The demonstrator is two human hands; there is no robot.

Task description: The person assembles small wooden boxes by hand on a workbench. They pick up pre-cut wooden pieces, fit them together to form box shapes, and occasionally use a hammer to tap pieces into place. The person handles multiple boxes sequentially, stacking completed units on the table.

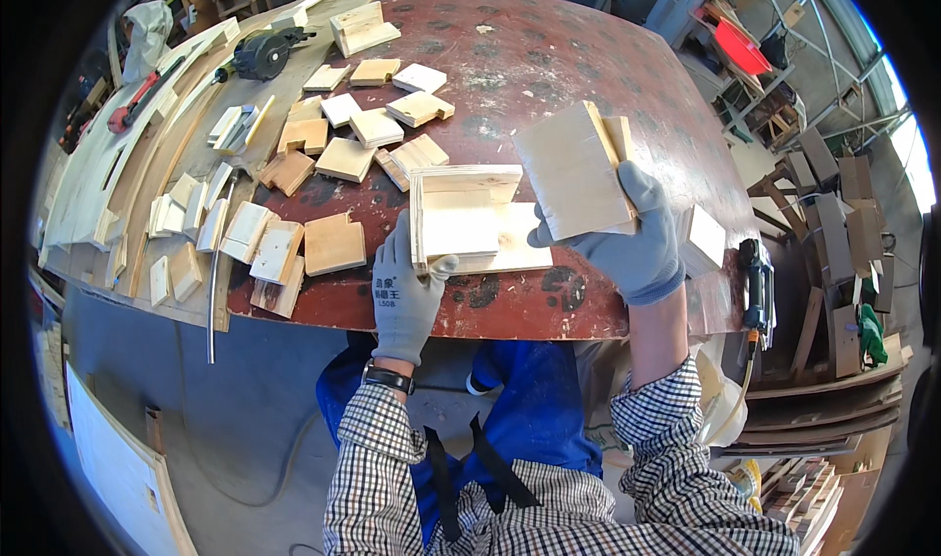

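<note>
My left hand, in a grey glove, grips the left side of a partly boxed wooden assembly at the table's near edge. The assembly has upright boards at its left and back, and a flat board reaches out to the right. My right hand, gloved too, holds a squarish pale wooden board up off the table, tilted, just right of the assembly. A second narrow piece of wood shows behind that board in the same grip. Some right fingers are hidden behind the wood.
Several small wooden blocks lie across the left of the red table. A black power tool rests on long planks at far left. A metal bar sticks past the near edge. A nail gun hangs at the right edge, beside stacked boards.
</note>
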